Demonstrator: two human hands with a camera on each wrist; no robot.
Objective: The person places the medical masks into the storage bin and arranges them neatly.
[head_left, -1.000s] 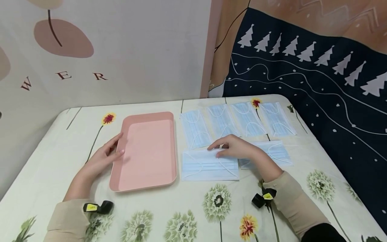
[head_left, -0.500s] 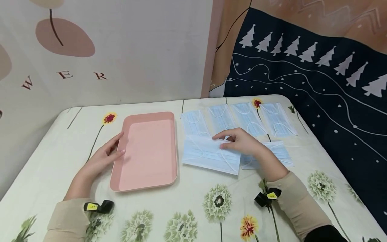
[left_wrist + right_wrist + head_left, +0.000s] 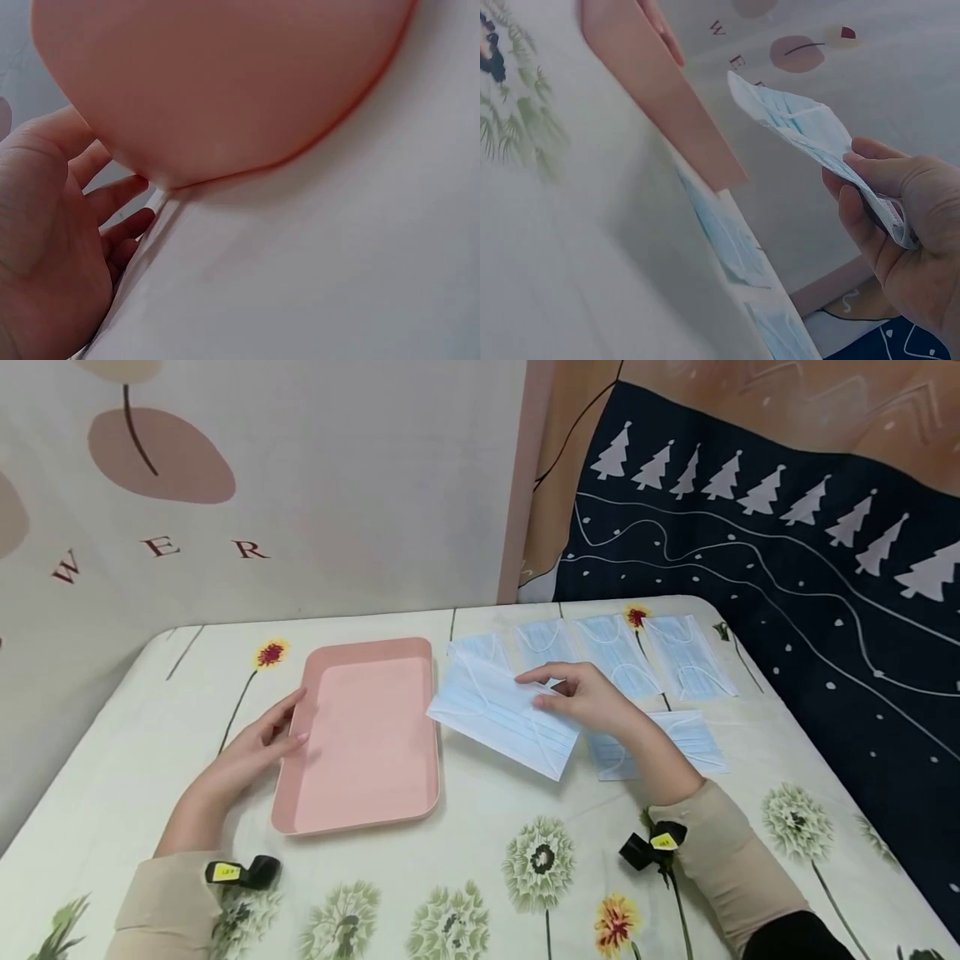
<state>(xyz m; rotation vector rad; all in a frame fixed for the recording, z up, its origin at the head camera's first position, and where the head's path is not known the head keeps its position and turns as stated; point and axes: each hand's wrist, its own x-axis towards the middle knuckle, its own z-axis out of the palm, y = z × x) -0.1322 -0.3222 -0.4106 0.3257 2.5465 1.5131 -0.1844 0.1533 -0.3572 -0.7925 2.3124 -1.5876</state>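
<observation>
A pink rectangular tray [image 3: 363,739] lies on the table, with its inside bare. My left hand [image 3: 243,760] holds its left side, thumb over the rim and fingers along the outer wall; the left wrist view shows this hand [image 3: 49,232] at the tray's edge. Just right of the tray, a light blue face mask [image 3: 498,714] hangs tilted above the table. My right hand [image 3: 592,697] pinches it by its upper edge between thumb and fingers. In the right wrist view the mask [image 3: 802,124] is lifted off the surface, seen nearly edge-on.
Several more masks lie in a back row, among them the rightmost mask [image 3: 688,652]; the held one partly covers the leftmost. Another mask [image 3: 686,739] lies crosswise beneath my right forearm. A flower-print cloth [image 3: 450,877] covers the table, and a pale wall [image 3: 375,485] stands behind.
My right hand has raised the mask off the table and carried it up and left; its left corner now reaches the tray's right rim in the head view. My left hand stays put.
</observation>
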